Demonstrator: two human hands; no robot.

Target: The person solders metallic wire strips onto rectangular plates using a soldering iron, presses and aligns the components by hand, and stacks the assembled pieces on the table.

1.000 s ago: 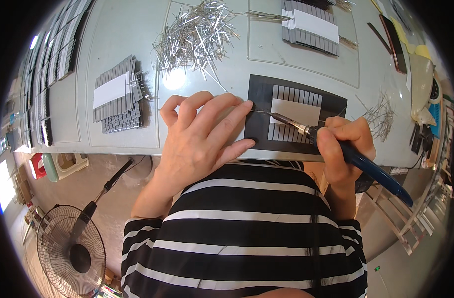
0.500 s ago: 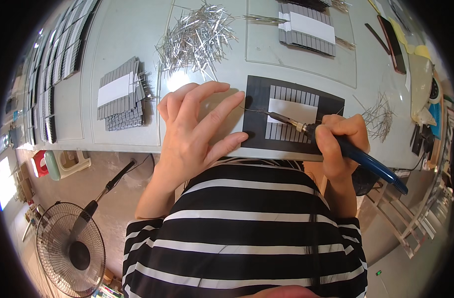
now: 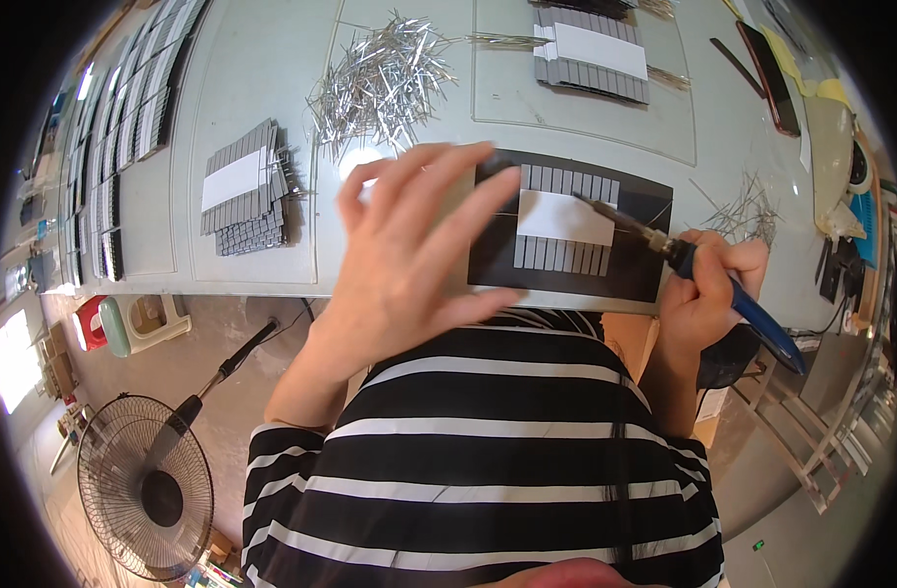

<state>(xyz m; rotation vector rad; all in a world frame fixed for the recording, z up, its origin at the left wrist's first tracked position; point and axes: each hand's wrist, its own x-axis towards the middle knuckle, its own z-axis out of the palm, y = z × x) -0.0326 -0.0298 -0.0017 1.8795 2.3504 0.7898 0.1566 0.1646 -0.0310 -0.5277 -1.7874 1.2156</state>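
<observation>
Where the row of narrow grey strips under a white paper band [image 3: 564,218] lies on the black rectangular mat [image 3: 488,265], its long axis runs left to right along the near edge of the pale green worktable [image 3: 272,98], with each strip standing across that line. From the right, the blue-handled soldering iron with a dark metal tip [image 3: 664,245] slants down and leftward, its tip resting at the right end of the white band. Closed around the blue handle, the right hand [image 3: 708,284] sits just off the mat's right corner, so it is the nearer hand to the strips' right end. Fingers spread and holding nothing that can be seen, the left hand [image 3: 409,255] is raised above the mat's left edge, its fingertips pointing up and right toward the strips; whether it touches the mat cannot be told. A thin wire seems to run from beneath those fingers toward the band. Farther out lie a loose heap of short silvery wires [image 3: 380,83], another banded grey stack [image 3: 241,188] to the left, and one more [image 3: 594,54] at the far side.
</observation>
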